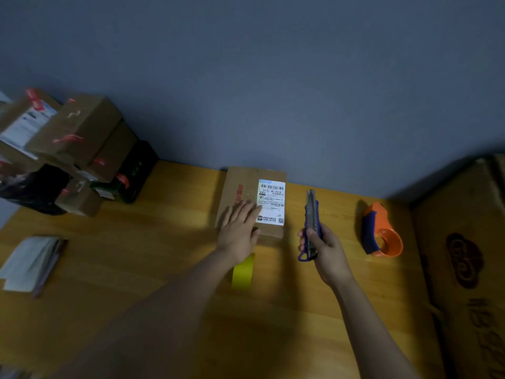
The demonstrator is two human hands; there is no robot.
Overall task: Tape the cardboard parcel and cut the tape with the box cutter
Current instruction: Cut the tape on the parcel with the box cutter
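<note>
A small cardboard parcel [240,187] with a white shipping label lies on the wooden table against the back wall. My left hand [240,228] rests flat on its near left part, fingers spread. A strip of yellow tape [242,272] runs from under that hand toward me across the table. My right hand [325,250] is closed around a blue box cutter [311,214], held just right of the parcel with the blade out and pointing away from me. An orange and blue tape dispenser [381,233] sits on the table further right.
A pile of cardboard boxes [73,138] and dark packages stands at the back left. An open booklet [32,263] lies at the left edge. A large printed carton [464,269] borders the table [136,269] on the right.
</note>
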